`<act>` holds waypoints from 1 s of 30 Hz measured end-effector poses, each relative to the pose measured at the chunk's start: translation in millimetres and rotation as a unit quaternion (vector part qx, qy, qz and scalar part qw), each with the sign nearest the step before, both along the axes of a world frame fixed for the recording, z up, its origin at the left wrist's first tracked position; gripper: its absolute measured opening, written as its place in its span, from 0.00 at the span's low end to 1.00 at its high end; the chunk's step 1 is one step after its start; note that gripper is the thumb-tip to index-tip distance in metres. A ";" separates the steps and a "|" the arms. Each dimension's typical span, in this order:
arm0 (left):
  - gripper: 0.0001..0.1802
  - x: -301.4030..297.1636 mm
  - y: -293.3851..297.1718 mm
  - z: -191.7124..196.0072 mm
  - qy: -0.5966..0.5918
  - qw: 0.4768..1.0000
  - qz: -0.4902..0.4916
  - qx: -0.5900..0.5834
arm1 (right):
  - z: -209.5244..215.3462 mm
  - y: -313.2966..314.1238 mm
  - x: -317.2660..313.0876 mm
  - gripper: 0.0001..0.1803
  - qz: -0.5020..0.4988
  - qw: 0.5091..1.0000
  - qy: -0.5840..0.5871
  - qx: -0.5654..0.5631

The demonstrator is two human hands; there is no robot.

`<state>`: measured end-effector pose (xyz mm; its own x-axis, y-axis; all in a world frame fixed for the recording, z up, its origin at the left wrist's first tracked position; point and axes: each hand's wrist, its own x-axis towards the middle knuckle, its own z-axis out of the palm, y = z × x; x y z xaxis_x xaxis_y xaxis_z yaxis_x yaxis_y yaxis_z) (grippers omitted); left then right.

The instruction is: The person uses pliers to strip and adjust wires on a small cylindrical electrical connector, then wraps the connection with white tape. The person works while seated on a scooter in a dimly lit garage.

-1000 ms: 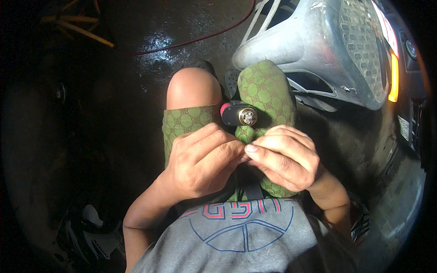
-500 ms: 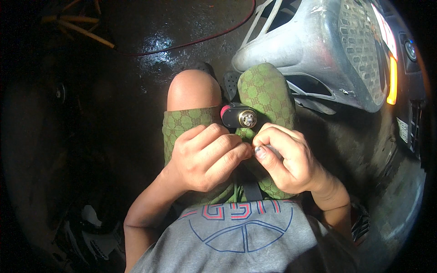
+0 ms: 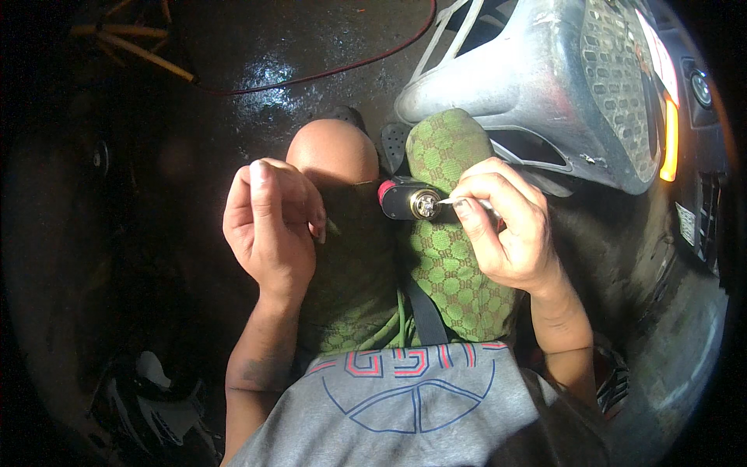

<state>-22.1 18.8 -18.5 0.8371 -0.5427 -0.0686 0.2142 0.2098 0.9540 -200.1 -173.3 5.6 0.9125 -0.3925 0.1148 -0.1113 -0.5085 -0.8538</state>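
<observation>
A black vape mod point(image 3: 398, 200) with a pinkish-red end sits between my knees, its round metal atomizer point(image 3: 426, 204) facing up with the coil deck exposed. My right hand point(image 3: 510, 226) pinches a thin white strip point(image 3: 450, 201) that looks like cotton wick, between thumb and forefinger. The strip's tip reaches the atomizer's deck; whether it touches cannot be made out. Well to the left, over my knee, my left hand point(image 3: 272, 222) is raised with fingers curled in and thumb against the forefinger. Anything in that pinch is too small to see.
A grey plastic chair point(image 3: 517, 93) lies tipped beyond my right knee. A red hose point(image 3: 350, 66) crosses the dark, wet floor, near yellow metal legs point(image 3: 148, 54) at far left. Dark equipment with an orange strip point(image 3: 669, 140) stands at the right.
My hands were together below the vape mod and have parted. The left moved up and left; the right moved up and right, bringing the white strip's tip to the atomizer.
</observation>
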 end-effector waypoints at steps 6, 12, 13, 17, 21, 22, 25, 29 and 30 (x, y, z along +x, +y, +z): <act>0.05 -7.6 -5.4 5.2 -0.003 0.996 0.047 0.075 | 2.9 -1.2 -1.3 0.02 0.011 1.000 0.001 0.002; 0.07 -25.8 0.7 53.1 0.123 0.960 -0.223 0.116 | 11.6 -3.2 -6.3 0.10 0.081 0.980 -0.103 -0.147; 0.08 -32.8 0.5 55.1 0.144 0.946 -0.245 0.156 | 15.5 -3.0 -8.6 0.14 0.102 0.975 -0.107 -0.166; 0.10 -46.8 -0.1 48.1 0.210 0.930 -0.285 0.096 | 23.5 1.2 -11.2 0.17 0.134 0.960 -0.112 -0.221; 0.11 -43.9 -2.9 39.8 -0.105 0.950 -0.273 0.110 | 27.0 4.9 -9.9 0.15 0.141 0.957 -0.096 -0.232; 0.12 -42.1 -4.0 39.6 -0.195 0.941 -0.257 0.105 | 27.3 5.8 -9.3 0.13 0.137 0.958 -0.096 -0.235; 0.17 -31.5 -7.7 36.6 -0.422 0.874 -0.230 0.067 | 28.0 8.9 -7.4 0.09 0.125 0.986 -0.033 -0.101; 0.19 -20.8 -7.5 33.4 -0.532 0.808 -0.246 0.057 | 34.2 8.1 -11.3 0.10 0.116 0.915 0.149 0.358; 0.19 -19.3 -5.5 34.3 -0.538 0.800 -0.257 0.067 | 34.9 7.9 -12.2 0.13 0.104 0.911 0.168 0.361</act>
